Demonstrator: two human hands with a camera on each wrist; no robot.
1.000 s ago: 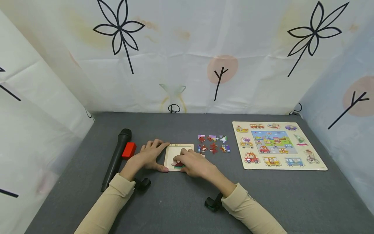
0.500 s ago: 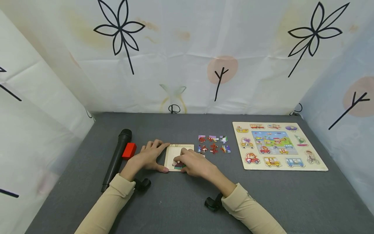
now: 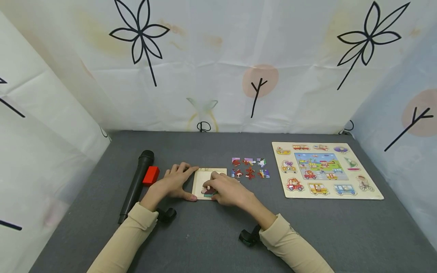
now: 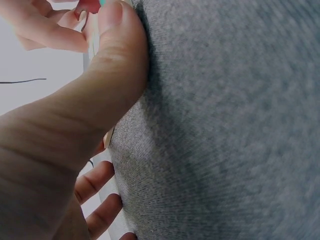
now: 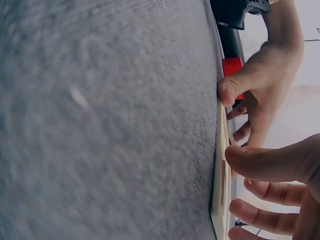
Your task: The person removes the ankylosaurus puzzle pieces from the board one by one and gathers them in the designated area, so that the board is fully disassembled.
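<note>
A small square wooden puzzle tray point(image 3: 202, 177) lies on the dark grey table between both hands. My left hand point(image 3: 175, 182) rests along its left side, thumb at the near corner and index finger at the far corner, fingers spread. Over the tray, my right hand point(image 3: 228, 189) pinches a puzzle piece point(image 3: 208, 192) with dark red and green printing, low at the near side. In the right wrist view the thin edge of this puzzle piece point(image 5: 230, 136) stands tilted above the tray's rim; the fingers hide part of it.
Several loose puzzle pieces point(image 3: 250, 173) lie in two rows right of the tray, another partly behind the right hand. A large vehicle puzzle board point(image 3: 362, 161) is farther right. At left are a black microphone point(image 3: 136, 185) and a red block point(image 3: 151, 176). Printed cloth point(image 3: 222, 45) surrounds the table.
The piece under the right fingers has shifted and tilted slightly. Both hands keep their places, and the tray has not moved.
</note>
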